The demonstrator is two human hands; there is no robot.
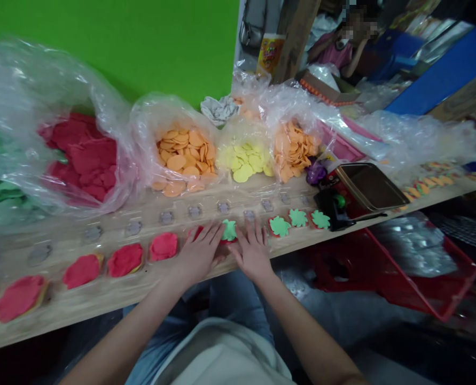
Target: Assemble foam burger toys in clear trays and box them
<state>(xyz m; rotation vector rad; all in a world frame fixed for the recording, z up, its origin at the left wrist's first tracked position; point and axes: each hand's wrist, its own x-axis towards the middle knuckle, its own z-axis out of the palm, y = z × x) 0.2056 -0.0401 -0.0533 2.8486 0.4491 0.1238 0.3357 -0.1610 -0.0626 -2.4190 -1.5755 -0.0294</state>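
A green leaf-shaped piece (pixel 229 230) lies on a red base in the front row, between my two hands. My left hand (pixel 200 252) rests with outstretched fingers on the left side of this piece and partly hides a red piece (pixel 196 232). On the other side, my right hand (pixel 254 250) has its fingers apart, thumb close to the green piece. Farther left along the row lie red flower-like pieces (pixel 163 246) on yellowish bases. To the right are more green-topped pieces (pixel 280 226). What lies under my palms is hidden.
Clear plastic bags of red pieces (pixel 89 166), orange discs (pixel 185 152) and yellow discs (pixel 248 160) stand behind. A brown-lidded container (pixel 372 187) sits right. A red crate (pixel 434 299) is below the wooden table edge. A person (pixel 336 51) is in the background.
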